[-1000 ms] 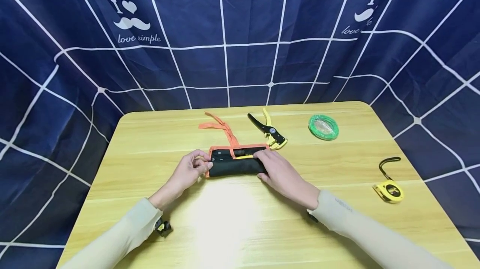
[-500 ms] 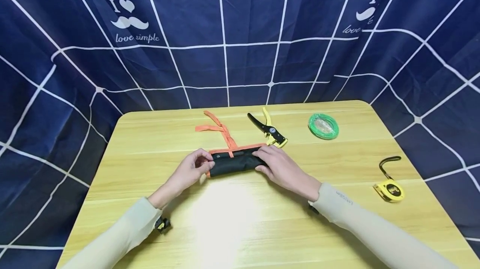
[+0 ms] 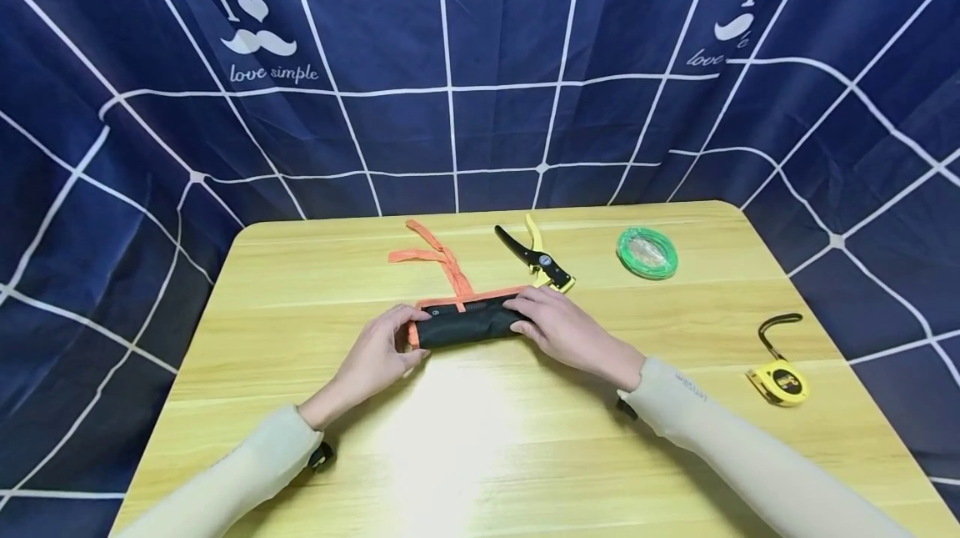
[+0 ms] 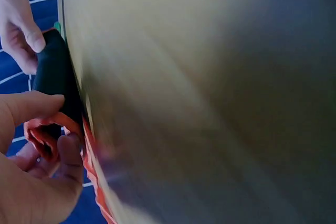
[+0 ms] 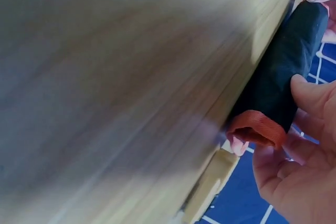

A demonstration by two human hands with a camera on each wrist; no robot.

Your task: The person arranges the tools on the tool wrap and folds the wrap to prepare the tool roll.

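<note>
A black cloth tool roll (image 3: pixel 468 327) with orange edging lies partly rolled up at mid-table. Orange tie straps (image 3: pixel 453 273) trail from its far edge towards the back. My left hand (image 3: pixel 378 350) grips the left end, thumb at the near side and fingers over the top. At the right end my right hand (image 3: pixel 562 329) holds the roll between thumb and fingers. In the left wrist view, the roll's orange-edged end (image 4: pixel 44 135) shows a curled opening between thumb and fingers. The right wrist view shows the other orange-rimmed end (image 5: pixel 257 127), also hollow. What the roll contains is mostly hidden.
Behind the right hand lies a yellow and black wire stripper (image 3: pixel 551 269). A coil of green wire (image 3: pixel 647 254) sits at the back right, and a yellow tape measure (image 3: pixel 780 381) with a black strap near the right edge. Blue curtains (image 3: pixel 495 138) enclose the wooden table (image 3: pixel 637 471).
The near side has been rolled away from me, covering the yellow strip and most of the pockets. My left hand has shifted its hold, its thumb now lower at the left end.
</note>
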